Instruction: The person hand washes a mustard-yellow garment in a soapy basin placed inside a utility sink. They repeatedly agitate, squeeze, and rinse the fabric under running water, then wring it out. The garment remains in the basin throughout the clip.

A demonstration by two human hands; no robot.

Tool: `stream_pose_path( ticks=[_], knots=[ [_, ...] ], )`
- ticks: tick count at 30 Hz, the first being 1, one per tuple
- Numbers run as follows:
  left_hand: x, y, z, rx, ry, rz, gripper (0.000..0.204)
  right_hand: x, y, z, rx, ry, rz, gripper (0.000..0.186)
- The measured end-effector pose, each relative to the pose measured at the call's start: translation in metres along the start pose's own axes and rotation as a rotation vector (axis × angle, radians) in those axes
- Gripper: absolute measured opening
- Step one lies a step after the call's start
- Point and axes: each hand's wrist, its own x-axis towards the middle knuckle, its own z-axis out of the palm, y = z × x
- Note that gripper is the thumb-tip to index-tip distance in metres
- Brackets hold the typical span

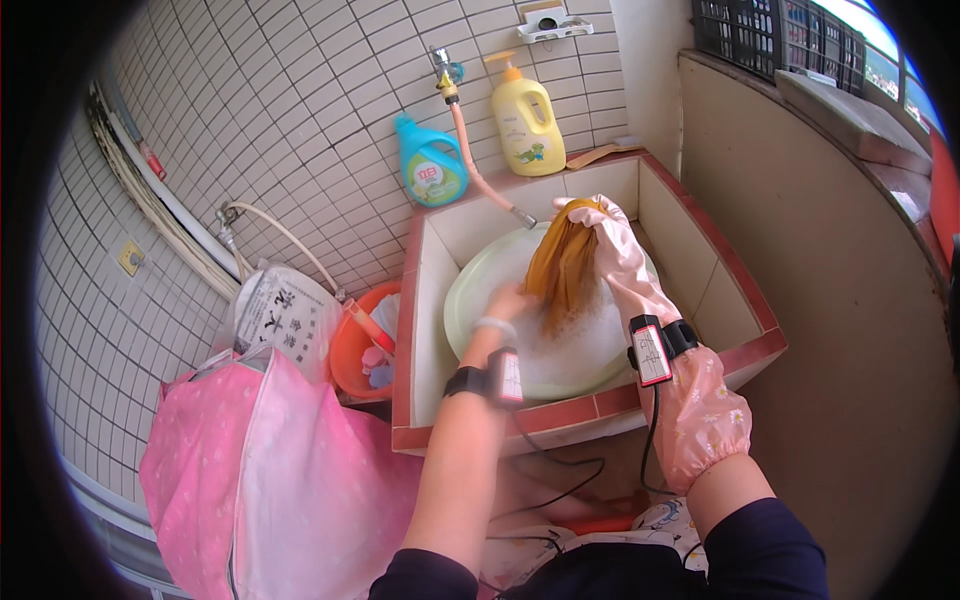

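Observation:
My right hand (610, 230), in a long pink glove with a flowered cuff, grips the top of a mustard-yellow wet cloth (562, 275) and holds it up over a pale green basin (467, 295) of foamy water. The cloth hangs down into the suds. My bare left hand (510, 300), with a white band at the wrist, is at the cloth's lower left side; its fingers are blurred and partly hidden, so whether they grip it is unclear. The basin sits inside a tiled sink (742, 318) with red edging. A pink hose (478, 180) hangs from the tap toward the basin's back rim.
A blue bottle (430, 160) and a yellow pump bottle (525, 125) stand on the sink's back ledge. An orange bucket (350, 365) is left of the sink, beside a pink cover (210, 450) over a machine. A wall (800, 250) bounds the right side.

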Motion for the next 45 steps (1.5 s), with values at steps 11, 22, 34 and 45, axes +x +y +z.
stream_pose_path(
  ticks=[11,22,34,45],
  knots=[
    [0.011,0.003,-0.014,-1.528,0.030,0.058,0.041,-0.013,0.019,0.000,-0.454,0.362,-0.080,0.031],
    [0.021,-0.008,0.030,-0.875,0.151,0.325,0.040,-0.032,0.007,0.111,-1.014,-0.147,0.270,0.046],
    [0.001,0.023,-0.024,-1.482,0.333,0.041,0.035,0.000,0.006,-0.013,-0.391,0.587,0.065,0.024],
    [0.014,-0.023,-0.007,-0.048,0.703,-0.091,0.039,-0.010,-0.023,0.011,-0.304,0.169,-0.047,0.009]
  ],
)
